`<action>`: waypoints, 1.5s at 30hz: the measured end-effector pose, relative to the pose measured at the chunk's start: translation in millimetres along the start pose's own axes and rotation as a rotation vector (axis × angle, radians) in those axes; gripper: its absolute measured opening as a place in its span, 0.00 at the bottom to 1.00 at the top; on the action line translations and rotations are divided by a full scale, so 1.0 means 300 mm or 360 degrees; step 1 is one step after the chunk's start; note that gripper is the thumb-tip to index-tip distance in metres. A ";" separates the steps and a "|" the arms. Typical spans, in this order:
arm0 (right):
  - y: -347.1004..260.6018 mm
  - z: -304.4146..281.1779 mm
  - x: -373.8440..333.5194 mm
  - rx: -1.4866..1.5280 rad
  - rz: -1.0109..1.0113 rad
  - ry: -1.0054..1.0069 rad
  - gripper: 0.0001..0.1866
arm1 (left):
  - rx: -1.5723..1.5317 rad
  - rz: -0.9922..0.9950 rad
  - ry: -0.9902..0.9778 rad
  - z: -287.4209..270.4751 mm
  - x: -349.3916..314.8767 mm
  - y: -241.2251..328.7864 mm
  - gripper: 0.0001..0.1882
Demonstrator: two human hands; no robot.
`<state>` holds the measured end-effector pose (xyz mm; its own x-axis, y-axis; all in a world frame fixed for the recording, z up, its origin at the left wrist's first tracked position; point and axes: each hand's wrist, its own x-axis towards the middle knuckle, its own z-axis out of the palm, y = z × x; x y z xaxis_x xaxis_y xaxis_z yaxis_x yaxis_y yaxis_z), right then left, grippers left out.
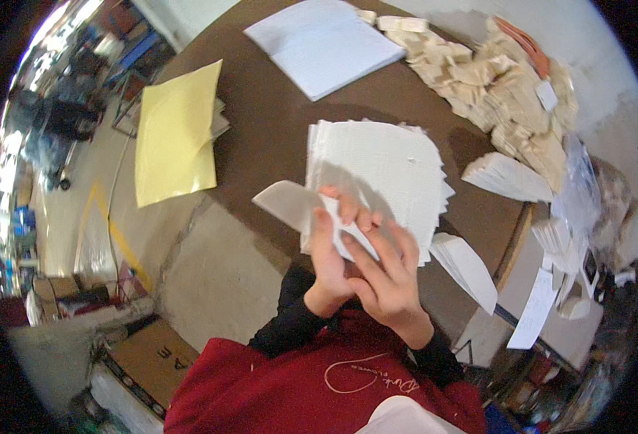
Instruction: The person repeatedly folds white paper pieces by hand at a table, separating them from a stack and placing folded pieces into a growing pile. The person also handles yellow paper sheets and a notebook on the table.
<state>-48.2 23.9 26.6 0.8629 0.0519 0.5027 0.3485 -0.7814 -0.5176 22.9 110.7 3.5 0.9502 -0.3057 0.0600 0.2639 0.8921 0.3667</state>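
My left hand and my right hand are close together over the near edge of a stack of white sheets. Between them is a folded white piece, whose rounded end sticks out to the left. The left hand's fingers are wrapped round this piece, and the right fingers press on it from the other side. Just to the right of the stack lies a fanned bundle of white pieces. Part of the folded piece is hidden behind my fingers.
On the brown table lie a yellow sheet at left and a pale blue-white stack at the back. A cream heap fills the far right, near another white bundle. A cardboard box stands low at left.
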 end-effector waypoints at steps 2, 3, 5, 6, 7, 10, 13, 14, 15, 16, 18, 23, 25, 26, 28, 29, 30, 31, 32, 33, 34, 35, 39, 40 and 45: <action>-0.011 0.001 -0.002 0.0006 0.0097 0.0116 0.25 | -0.0143 0.0009 -0.0119 -0.004 -0.004 0.003 0.23; -0.017 0.005 -0.004 0.0173 0.0196 0.0271 0.26 | -0.0101 0.0054 -0.0254 -0.002 -0.004 -0.004 0.26; -0.018 -0.010 -0.022 0.0695 0.0548 0.0442 0.25 | 0.0135 0.0099 -0.0307 0.016 -0.018 -0.036 0.33; -0.009 -0.037 -0.044 0.0798 0.0748 0.0373 0.23 | 0.0357 0.0074 -0.0175 0.034 -0.044 -0.054 0.37; 0.006 -0.077 -0.074 0.0931 0.0931 0.0247 0.22 | 0.0604 0.0061 -0.0159 0.052 -0.061 -0.064 0.41; 0.059 -0.199 -0.173 0.1289 0.1259 0.0284 0.17 | 0.1498 -0.0252 -0.0627 0.092 -0.086 -0.063 0.51; 0.106 -0.326 -0.287 0.1131 0.1479 0.0694 0.17 | 0.1742 -0.0310 -0.0616 0.118 -0.097 -0.067 0.57; 0.116 -0.357 -0.320 0.1017 0.1571 0.0880 0.17 | 0.1489 -0.0458 -0.0429 0.126 -0.102 -0.070 0.56; 0.135 -0.382 -0.345 0.1036 0.1646 0.1035 0.16 | 0.1414 -0.0473 -0.0427 0.125 -0.087 -0.065 0.52; 0.150 -0.401 -0.367 0.1037 0.1756 0.1210 0.16 | 0.1383 -0.0462 -0.0418 0.125 -0.075 -0.067 0.44; 0.168 -0.429 -0.406 0.0977 0.1842 0.1193 0.15 | 0.1455 -0.0393 -0.0451 0.123 -0.054 -0.070 0.33; 0.181 -0.429 -0.452 0.0585 0.1998 0.0742 0.15 | 0.1566 -0.0248 -0.0634 0.133 -0.034 -0.085 0.19; 0.178 -0.410 -0.452 0.0407 0.1895 0.0713 0.14 | 0.1766 -0.0249 -0.0742 0.147 -0.025 -0.091 0.18; 0.177 -0.399 -0.449 0.0310 0.1829 0.0683 0.14 | 0.1910 -0.0255 -0.0805 0.157 -0.019 -0.098 0.18; 0.180 -0.387 -0.440 -0.0100 0.1732 0.0518 0.14 | 0.2206 -0.0253 -0.0999 0.176 -0.002 -0.129 0.18; 0.182 -0.384 -0.435 -0.0365 0.1656 0.0410 0.14 | 0.2357 -0.0244 -0.1128 0.184 0.006 -0.156 0.18; 0.186 -0.385 -0.431 -0.0628 0.1571 0.0297 0.15 | 0.2498 -0.0203 -0.1249 0.190 0.014 -0.187 0.18; 0.189 -0.385 -0.427 -0.0900 0.1421 0.0212 0.16 | 0.2540 -0.0165 -0.1380 0.192 0.026 -0.225 0.22; 0.192 -0.392 -0.425 -0.0800 0.1422 0.0232 0.17 | 0.2655 -0.0085 -0.1480 0.193 0.029 -0.257 0.23; 0.195 -0.399 -0.425 -0.0703 0.1395 0.0219 0.18 | 0.2768 0.0000 -0.1581 0.190 0.030 -0.289 0.25; 0.195 -0.406 -0.426 -0.0587 0.1432 0.0219 0.20 | 0.2862 0.0095 -0.1682 0.185 0.028 -0.313 0.27; 0.192 -0.412 -0.429 -0.0556 0.1367 0.0107 0.22 | 0.2949 0.0100 -0.1784 0.178 0.026 -0.330 0.36; 0.190 -0.422 -0.438 -0.0446 0.1311 -0.0030 0.34 | 0.3092 -0.0028 -0.2048 0.144 0.015 -0.338 0.41; 0.195 -0.423 -0.438 -0.0436 0.1284 -0.0014 0.37 | 0.3015 -0.0077 -0.2001 0.138 0.020 -0.339 0.39; 0.247 -0.430 -0.426 -0.0161 0.1347 -0.0047 0.39 | 0.2718 -0.0495 -0.1851 0.134 0.066 -0.340 0.31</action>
<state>-179.7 -121.0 13.4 0.8276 -0.5596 -0.0444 -0.4511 -0.6159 -0.6458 8.0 0.2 4.5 0.2146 -0.9766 0.0133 -0.6704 -0.1374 0.7292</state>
